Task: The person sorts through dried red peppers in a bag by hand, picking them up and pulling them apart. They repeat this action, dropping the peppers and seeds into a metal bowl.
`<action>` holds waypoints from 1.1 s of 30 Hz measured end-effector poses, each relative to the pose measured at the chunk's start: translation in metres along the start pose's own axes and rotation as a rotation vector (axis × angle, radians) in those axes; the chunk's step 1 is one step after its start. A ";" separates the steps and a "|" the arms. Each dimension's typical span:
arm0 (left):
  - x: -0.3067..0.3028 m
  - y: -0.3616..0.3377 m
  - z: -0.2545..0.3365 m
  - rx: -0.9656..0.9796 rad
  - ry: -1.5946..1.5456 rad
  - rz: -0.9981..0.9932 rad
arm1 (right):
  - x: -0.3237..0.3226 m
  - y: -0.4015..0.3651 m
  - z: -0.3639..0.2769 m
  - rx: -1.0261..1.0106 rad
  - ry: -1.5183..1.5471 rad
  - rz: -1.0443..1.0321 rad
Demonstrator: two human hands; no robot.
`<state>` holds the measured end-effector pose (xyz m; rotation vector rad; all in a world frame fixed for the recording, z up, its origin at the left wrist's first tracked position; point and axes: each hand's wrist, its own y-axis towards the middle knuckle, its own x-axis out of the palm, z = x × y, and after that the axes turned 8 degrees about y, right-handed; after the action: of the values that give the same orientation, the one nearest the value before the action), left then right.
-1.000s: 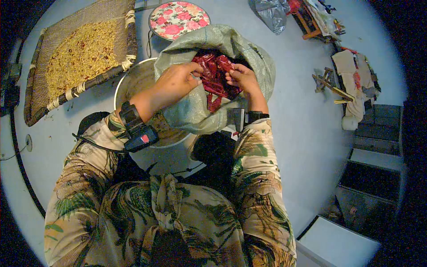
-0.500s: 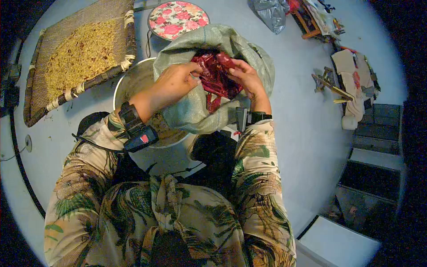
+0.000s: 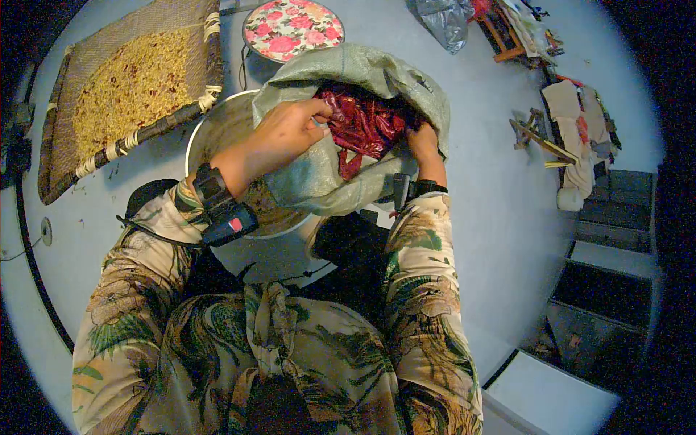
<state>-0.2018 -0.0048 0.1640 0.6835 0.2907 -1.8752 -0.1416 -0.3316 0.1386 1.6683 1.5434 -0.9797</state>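
Note:
A pale green woven sack (image 3: 319,192) lies open before me, partly over a large round metal pan (image 3: 194,148). Dark red dried chillies (image 3: 366,123) fill its mouth. My left hand (image 3: 290,130) is at the sack's left side, fingers pressed together at the edge of the chillies; what they pinch, if anything, is too small to name. At the right side of the opening, my right hand (image 3: 423,143) reaches inside, its fingers hidden by the sack and shadow.
A woven tray (image 3: 148,138) of yellow grains with red bits is at the upper left. Behind the sack stands a round flowered stool (image 3: 293,29). A grey plastic bag (image 3: 444,25), small wooden stool (image 3: 540,138) and dark steps (image 3: 612,217) are farther right.
My right hand has moved right and down into the sack's mouth, away from the red piece it was holding. More chillies show. My left hand has hardly moved.

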 end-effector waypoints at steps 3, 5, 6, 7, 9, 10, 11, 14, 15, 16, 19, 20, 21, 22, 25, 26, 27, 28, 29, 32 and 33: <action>-0.001 0.000 0.004 -0.008 0.009 0.001 | 0.021 0.017 0.031 -0.027 0.024 -0.017; 0.002 0.001 0.002 0.006 0.019 0.016 | 0.030 0.024 0.040 -0.029 0.103 -0.045; 0.003 0.001 0.001 0.004 0.023 0.015 | 0.031 0.022 0.038 -0.022 0.060 -0.031; 0.004 0.002 0.000 0.003 0.027 0.014 | 0.032 0.018 0.036 -0.016 0.016 -0.016; 0.003 0.002 0.000 -0.009 0.020 -0.003 | 0.027 0.014 0.031 0.042 -0.071 -0.043; 0.002 0.002 0.000 -0.020 0.008 -0.019 | 0.023 0.013 0.028 0.094 -0.114 -0.084; 0.001 0.001 0.000 -0.032 -0.003 -0.035 | 0.020 0.011 0.025 0.146 -0.157 -0.126; 0.002 -0.001 0.000 0.013 0.036 0.024 | 0.025 0.005 0.034 0.115 -0.139 -0.097; 0.001 -0.001 0.001 0.019 0.027 0.021 | 0.029 0.006 0.040 0.111 -0.154 -0.109; 0.000 -0.002 0.001 0.024 0.017 0.019 | 0.034 0.011 0.055 0.115 -0.200 -0.154; -0.004 -0.003 0.003 -0.002 0.027 -0.022 | 0.041 0.009 0.055 -0.003 -0.045 -0.099; -0.005 -0.003 0.004 -0.017 0.036 -0.043 | 0.040 0.006 0.049 -0.017 -0.011 -0.085; -0.004 -0.004 0.003 0.011 0.032 -0.008 | 0.041 0.006 0.048 -0.031 0.024 -0.072; -0.002 -0.004 0.003 0.039 0.029 0.026 | 0.041 0.008 0.048 -0.001 -0.007 -0.094; -0.001 -0.004 0.002 0.049 0.012 0.038 | 0.036 -0.001 0.031 0.024 0.082 -0.066; -0.001 -0.004 0.002 0.041 0.006 0.027 | 0.036 -0.002 0.028 0.027 0.065 -0.079; -0.001 -0.004 0.002 0.041 0.018 0.024 | 0.038 -0.001 0.033 0.029 0.048 -0.092; -0.002 -0.004 0.002 0.041 0.030 0.021 | 0.051 0.012 0.068 0.038 -0.047 -0.144; -0.002 -0.004 0.002 0.041 0.042 0.017 | 0.058 0.019 0.087 0.047 -0.142 -0.197; 0.002 -0.003 -0.001 0.012 0.050 0.018 | 0.045 0.000 0.049 0.023 -0.020 -0.168; 0.003 -0.003 -0.001 0.020 0.046 0.023 | 0.044 -0.001 0.047 0.012 -0.001 -0.173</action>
<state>-0.2048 -0.0054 0.1610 0.7416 0.2930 -1.8450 -0.1461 -0.3494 0.0772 1.5619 1.7063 -1.0793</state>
